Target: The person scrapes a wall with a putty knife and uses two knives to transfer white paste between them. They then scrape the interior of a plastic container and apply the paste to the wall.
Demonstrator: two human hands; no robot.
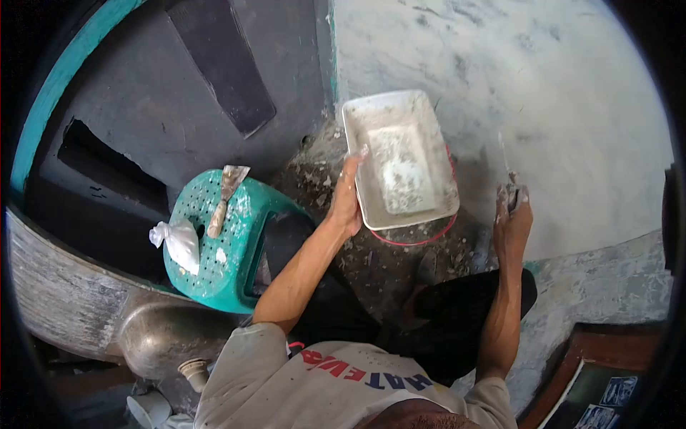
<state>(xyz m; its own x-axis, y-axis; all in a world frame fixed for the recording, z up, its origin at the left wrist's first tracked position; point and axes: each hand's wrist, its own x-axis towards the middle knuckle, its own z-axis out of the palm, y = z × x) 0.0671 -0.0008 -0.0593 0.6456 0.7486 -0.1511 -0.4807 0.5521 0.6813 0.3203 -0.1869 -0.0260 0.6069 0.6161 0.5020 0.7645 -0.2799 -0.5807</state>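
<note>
A white rectangular plastic tub (437, 129), smeared with plaster inside, is tilted toward me. My left hand (347, 196) is closed on its left side, thumb over the rim. In my closed right hand (513, 222) is a putty knife (512, 187), its thin blade seen edge-on and pointing up along the wall (572, 107). The wall carries uneven pale plaster with grey patches. Left of the tub, a green plastic stool (196, 282) bears a scraper (227, 204) with a worn handle and a knotted white plastic bag (182, 247).
A red curved edge (418, 243) shows beneath the tub. Crumbs of plaster litter the dark floor (357, 261). At left stands a grey panel (286, 64) with a dark opening. A metal basin with a drain (193, 372) is at lower left, a wooden frame (607, 350) at lower right.
</note>
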